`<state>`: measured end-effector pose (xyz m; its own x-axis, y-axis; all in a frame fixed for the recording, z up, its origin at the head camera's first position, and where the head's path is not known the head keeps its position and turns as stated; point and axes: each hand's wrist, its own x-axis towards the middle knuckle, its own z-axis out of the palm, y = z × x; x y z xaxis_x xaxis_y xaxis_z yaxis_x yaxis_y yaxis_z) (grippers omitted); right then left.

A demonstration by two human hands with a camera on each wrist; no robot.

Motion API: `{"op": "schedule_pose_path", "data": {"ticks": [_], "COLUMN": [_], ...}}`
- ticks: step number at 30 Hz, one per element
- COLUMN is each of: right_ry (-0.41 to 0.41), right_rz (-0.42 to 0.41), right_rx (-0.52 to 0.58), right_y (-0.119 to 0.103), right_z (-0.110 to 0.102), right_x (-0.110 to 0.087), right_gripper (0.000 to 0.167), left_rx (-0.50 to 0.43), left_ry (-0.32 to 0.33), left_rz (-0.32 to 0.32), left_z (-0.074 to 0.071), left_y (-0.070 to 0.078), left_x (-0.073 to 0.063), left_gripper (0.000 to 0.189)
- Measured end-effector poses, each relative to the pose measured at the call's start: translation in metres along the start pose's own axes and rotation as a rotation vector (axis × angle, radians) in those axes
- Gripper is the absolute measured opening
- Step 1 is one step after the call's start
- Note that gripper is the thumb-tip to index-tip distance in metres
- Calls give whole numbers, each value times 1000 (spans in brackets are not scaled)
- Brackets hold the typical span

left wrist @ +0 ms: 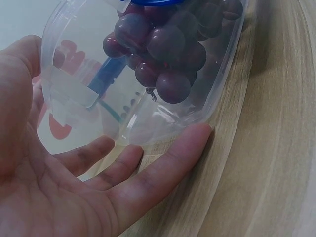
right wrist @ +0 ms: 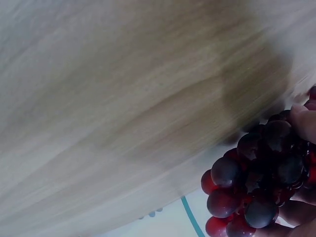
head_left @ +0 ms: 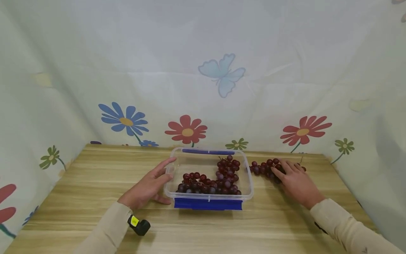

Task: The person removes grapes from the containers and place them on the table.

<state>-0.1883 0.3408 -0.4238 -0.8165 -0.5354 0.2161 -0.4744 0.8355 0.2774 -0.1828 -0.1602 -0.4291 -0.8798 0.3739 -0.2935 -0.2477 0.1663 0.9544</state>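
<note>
A clear plastic container (head_left: pixel 196 162) with blue side latches stands on the table, with bunches of dark red grapes (head_left: pixel 226 173) along its near and right sides. My left hand (head_left: pixel 149 185) is at the container's left side, fingers spread and fairly straight; in the left wrist view its fingertips (left wrist: pixel 190 140) lie against or close to the clear wall. To the right of the container, another bunch of red grapes (head_left: pixel 264 167) lies on the table under my right hand (head_left: pixel 296 181). The right wrist view shows the thumb and fingers on either side of this bunch (right wrist: pixel 256 173), gripping it.
The wood-grain table (head_left: pixel 79 197) ends at a pale cloth backdrop (head_left: pixel 142 70) printed with flowers and a butterfly, which also rises at both sides. A small black device (head_left: pixel 139 225) with a yellow label sits at the left wrist.
</note>
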Motion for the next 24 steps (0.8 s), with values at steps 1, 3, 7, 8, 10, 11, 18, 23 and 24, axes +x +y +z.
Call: {"op": "schedule_pose_path", "data": {"ticks": [1,3,7,8,10,11,18,23,24], "right_ry": [-2,-2,2,0,-10,-15,-94,-119,-119], "right_rz": [2,6,12,15,20,23,77,111,114], "right_rx": [2,7,23,30,44,51,135,178,180], "right_y": [0,0,1,2,3,3,6,6,6], "right_z": [0,0,1,1,1,1,-3,-7,-7], "right_x": [1,1,0,0,1,1,1,1,1], "right_gripper": [53,54,57,58,59,60,66,70,71], "left_rx": [-1,1,8,5,4,3,-1,4,3], "left_ry": [4,1,-10,-11,-14,-15,-5,-5,0], "left_rz": [1,7,15,15,15,16,13,7,4], "left_z": [0,-1,-1,-1,-1,-1,-1,-1,-1], "left_y": [1,1,1,1,1,1,0,0,0], "left_x": [0,-1,-2,-2,-2,-2,-2,-1,-1], "left_gripper": [57,57,58,58,58,59,59,59,58]}}
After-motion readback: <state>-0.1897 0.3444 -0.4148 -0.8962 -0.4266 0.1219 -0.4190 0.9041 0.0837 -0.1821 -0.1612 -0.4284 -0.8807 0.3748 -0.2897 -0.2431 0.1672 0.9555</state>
